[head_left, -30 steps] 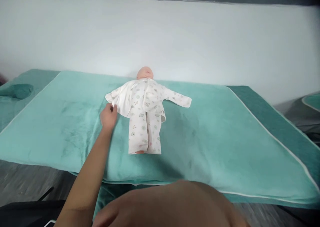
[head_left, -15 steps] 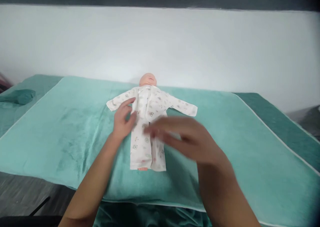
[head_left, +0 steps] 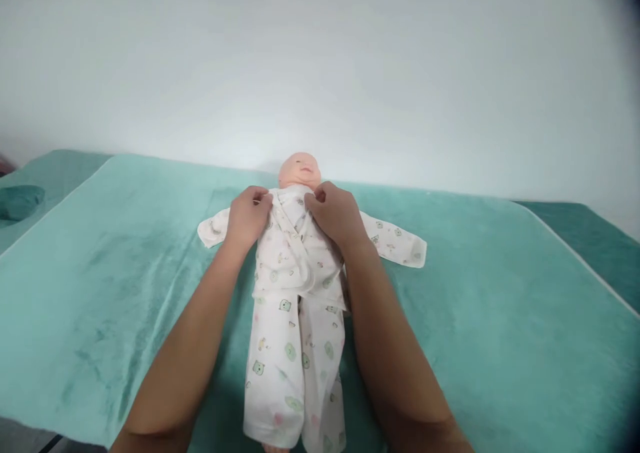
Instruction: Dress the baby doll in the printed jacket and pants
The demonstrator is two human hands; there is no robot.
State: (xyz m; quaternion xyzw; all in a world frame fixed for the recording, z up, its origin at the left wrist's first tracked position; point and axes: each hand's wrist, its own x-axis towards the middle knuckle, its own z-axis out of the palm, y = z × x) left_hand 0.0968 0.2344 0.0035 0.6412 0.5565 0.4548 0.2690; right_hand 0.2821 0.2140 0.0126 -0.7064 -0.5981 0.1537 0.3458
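A baby doll [head_left: 299, 170] lies on its back on a teal towel [head_left: 125, 253], head toward the wall. It wears a white printed shirt [head_left: 295, 253] and matching trousers [head_left: 295, 366], sleeves spread to both sides. My left hand [head_left: 249, 214] pinches the shirt's front edge at the doll's chest on the left. On the right side of the collar my right hand [head_left: 336, 213] grips the other front edge. Both hands have curled fingers closed on the fabric just under the doll's chin.
The towel covers a wide padded table against a white wall [head_left: 350, 73]. A darker green cover [head_left: 595, 240] shows at the right, and a rolled green cloth [head_left: 17, 201] lies at the far left.
The view has come closer to the doll. My left hand moved from the shirt's left sleeve up to the chest, and my right hand came in from below to grip the collar.
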